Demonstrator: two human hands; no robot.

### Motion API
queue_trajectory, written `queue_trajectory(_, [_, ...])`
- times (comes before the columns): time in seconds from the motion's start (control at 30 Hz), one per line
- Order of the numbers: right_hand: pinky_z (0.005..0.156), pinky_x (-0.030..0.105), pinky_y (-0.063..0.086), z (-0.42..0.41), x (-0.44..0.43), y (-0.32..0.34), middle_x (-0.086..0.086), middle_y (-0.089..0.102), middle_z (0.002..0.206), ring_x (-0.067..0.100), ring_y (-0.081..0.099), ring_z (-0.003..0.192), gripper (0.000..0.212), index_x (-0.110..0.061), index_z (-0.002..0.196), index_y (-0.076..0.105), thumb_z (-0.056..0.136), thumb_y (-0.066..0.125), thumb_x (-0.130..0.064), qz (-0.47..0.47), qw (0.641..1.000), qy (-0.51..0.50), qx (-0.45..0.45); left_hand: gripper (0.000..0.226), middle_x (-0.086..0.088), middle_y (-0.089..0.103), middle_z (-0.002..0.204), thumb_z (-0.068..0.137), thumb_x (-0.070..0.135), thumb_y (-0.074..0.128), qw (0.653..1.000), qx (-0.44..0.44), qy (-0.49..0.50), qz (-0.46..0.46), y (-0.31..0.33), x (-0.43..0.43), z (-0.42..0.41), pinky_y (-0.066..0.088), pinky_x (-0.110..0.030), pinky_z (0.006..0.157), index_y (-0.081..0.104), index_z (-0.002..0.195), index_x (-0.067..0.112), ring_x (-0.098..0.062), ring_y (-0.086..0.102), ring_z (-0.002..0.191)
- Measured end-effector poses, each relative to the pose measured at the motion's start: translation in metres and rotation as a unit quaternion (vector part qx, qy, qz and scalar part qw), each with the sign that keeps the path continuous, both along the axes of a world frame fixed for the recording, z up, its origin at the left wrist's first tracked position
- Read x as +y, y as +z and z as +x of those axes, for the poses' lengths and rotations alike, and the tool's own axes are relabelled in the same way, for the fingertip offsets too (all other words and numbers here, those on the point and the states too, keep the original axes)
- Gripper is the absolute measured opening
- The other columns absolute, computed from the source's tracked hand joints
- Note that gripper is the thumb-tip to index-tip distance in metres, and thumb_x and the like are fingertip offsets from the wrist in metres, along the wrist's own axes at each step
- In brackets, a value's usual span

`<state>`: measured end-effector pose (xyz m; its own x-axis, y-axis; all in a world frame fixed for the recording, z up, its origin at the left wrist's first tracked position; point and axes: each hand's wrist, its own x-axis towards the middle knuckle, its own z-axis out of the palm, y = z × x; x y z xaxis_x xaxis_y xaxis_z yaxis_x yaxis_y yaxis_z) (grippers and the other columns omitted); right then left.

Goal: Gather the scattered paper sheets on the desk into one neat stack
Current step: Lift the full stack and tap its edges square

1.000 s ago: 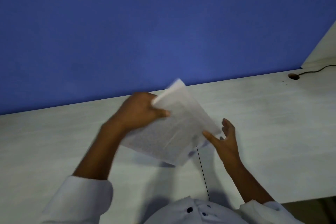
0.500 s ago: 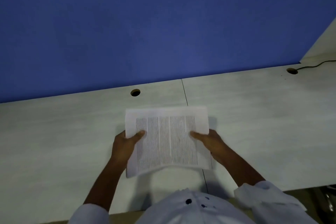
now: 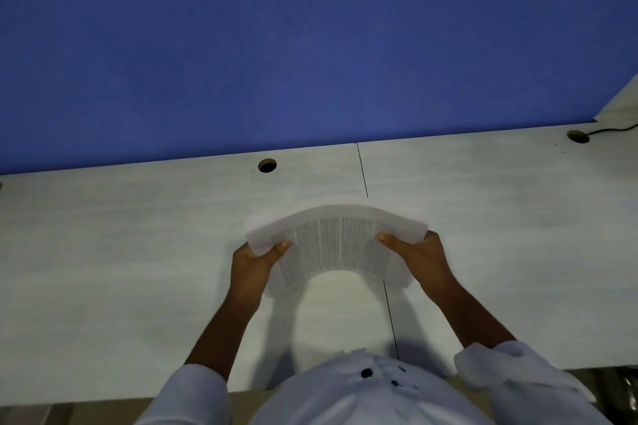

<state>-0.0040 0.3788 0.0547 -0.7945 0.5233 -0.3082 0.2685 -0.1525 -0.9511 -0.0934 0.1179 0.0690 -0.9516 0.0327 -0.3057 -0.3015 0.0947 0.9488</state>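
A stack of white paper sheets (image 3: 336, 241) printed with columns of text is held above the pale desk (image 3: 138, 252), bowed upward into an arch. My left hand (image 3: 253, 267) grips the stack's left side, thumb on top. On the opposite side my right hand (image 3: 419, 257) grips it the same way, thumb on the printed face. The fingers of both hands are hidden under the paper. The sheets' edges look roughly aligned, though blurred.
A blue partition wall (image 3: 310, 45) rises behind the desk. Cable holes sit at the back middle (image 3: 267, 165) and back right (image 3: 578, 136), the latter with a black cable (image 3: 614, 129). A seam (image 3: 362, 172) divides the desk. The front edge lies near my body.
The stack lay flat between my hands half a second ago; now both hands have pushed inward and lifted it, so it arches upward. Earlier still my left hand held it tilted.
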Motion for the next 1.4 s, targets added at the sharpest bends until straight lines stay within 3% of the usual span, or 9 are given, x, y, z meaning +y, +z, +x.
queue_trajectory(0.2, [0.072,0.027,0.058,0.002,0.006,0.003,-0.003,0.074,0.094,0.014,0.071,0.088,0.029,-0.026,0.094,0.072,0.07,0.085,-0.016,0.005,1.0,0.002,0.027,0.03,0.013,0.076,0.082,0.073,0.007,0.081,0.999,0.034,-0.016,0.005,0.012,-0.006,-0.014,0.056,-0.02,0.067,0.07,0.091,0.028,-0.006,0.071,0.081])
queue_trajectory(0.4, [0.073,0.026,0.059,-0.002,0.004,-0.008,-0.005,0.074,0.097,0.015,0.07,0.092,0.037,-0.023,0.105,0.071,0.072,0.084,-0.017,0.029,0.998,0.048,-0.004,0.017,0.012,0.072,0.087,0.076,0.015,0.08,0.97,0.122,-0.122,-0.172,0.051,-0.016,-0.043,0.046,-0.021,0.071,0.073,0.087,0.026,-0.005,0.064,0.084])
queue_trajectory(0.6, [0.087,0.034,0.057,-0.004,0.004,-0.016,-0.003,0.075,0.1,0.017,0.07,0.096,0.039,-0.023,0.104,0.072,0.068,0.086,-0.017,0.01,0.999,0.041,-0.005,0.032,0.011,0.07,0.108,0.08,0.038,0.073,0.747,0.23,-0.388,-0.488,0.083,0.036,-0.057,0.047,-0.028,0.079,0.065,0.111,0.036,-0.014,0.063,0.097])
queue_trajectory(0.7, [0.086,0.035,0.057,-0.003,0.004,-0.015,-0.001,0.074,0.102,0.017,0.07,0.096,0.043,-0.02,0.109,0.071,0.069,0.086,-0.019,0.024,0.999,0.036,-0.007,0.058,0.004,0.065,0.123,0.077,0.045,0.073,0.687,0.248,-0.446,-0.516,0.075,0.078,-0.051,0.046,-0.031,0.088,0.053,0.131,0.035,-0.02,0.06,0.109])
queue_trajectory(0.87, [0.084,0.031,0.058,-0.001,0.006,-0.028,-0.002,0.067,0.116,0.018,0.064,0.108,0.058,-0.019,0.124,0.06,0.072,0.084,-0.03,0.074,0.996,0.013,-0.037,0.038,0.0,0.068,0.116,0.083,0.045,0.067,0.612,0.286,-0.471,-0.568,0.067,0.104,-0.048,0.041,-0.029,0.076,0.066,0.116,0.025,-0.02,0.062,0.103])
queue_trajectory(0.97, [0.099,0.036,0.048,0.003,0.007,-0.036,-0.005,0.049,0.134,0.017,0.052,0.121,0.079,-0.017,0.139,0.043,0.073,0.084,-0.029,0.009,0.997,-0.056,-0.049,0.039,0.001,0.069,0.113,0.082,0.048,0.067,0.655,0.275,-0.441,-0.548,0.08,0.089,-0.054,0.039,-0.027,0.073,0.067,0.113,0.025,-0.02,0.062,0.101])
queue_trajectory(1.13, [0.087,0.036,0.054,0.003,0.003,-0.019,0.009,0.068,0.12,0.024,0.067,0.105,0.074,-0.012,0.126,0.057,0.066,0.078,-0.051,-0.141,0.99,-0.006,0.005,0.025,0.022,0.073,0.091,0.078,0.034,0.078,0.912,0.067,-0.354,-0.196,0.112,0.041,-0.054,0.05,-0.021,0.07,0.072,0.102,0.028,-0.002,0.069,0.08])
queue_trajectory(1.27, [0.088,0.035,0.054,-0.005,-0.011,0.006,0.008,0.07,0.118,0.026,0.067,0.109,0.043,-0.01,0.122,0.064,0.084,0.068,-0.029,-0.234,0.964,0.111,0.058,0.029,-0.006,0.074,0.11,0.081,0.009,0.072,0.966,-0.053,-0.25,0.035,0.07,0.029,-0.037,0.057,-0.036,0.086,0.07,0.11,0.012,-0.02,0.072,0.095])
queue_trajectory(1.4, [0.09,0.029,0.054,-0.017,-0.023,0.008,0.002,0.072,0.115,0.016,0.07,0.101,0.039,-0.018,0.119,0.068,0.081,0.077,-0.022,-0.125,0.988,0.094,-0.005,0.027,-0.007,0.073,0.11,0.083,0.014,0.075,0.987,-0.104,-0.108,0.056,0.024,0.034,-0.007,0.058,-0.031,0.075,0.069,0.109,0.018,-0.022,0.072,0.092])
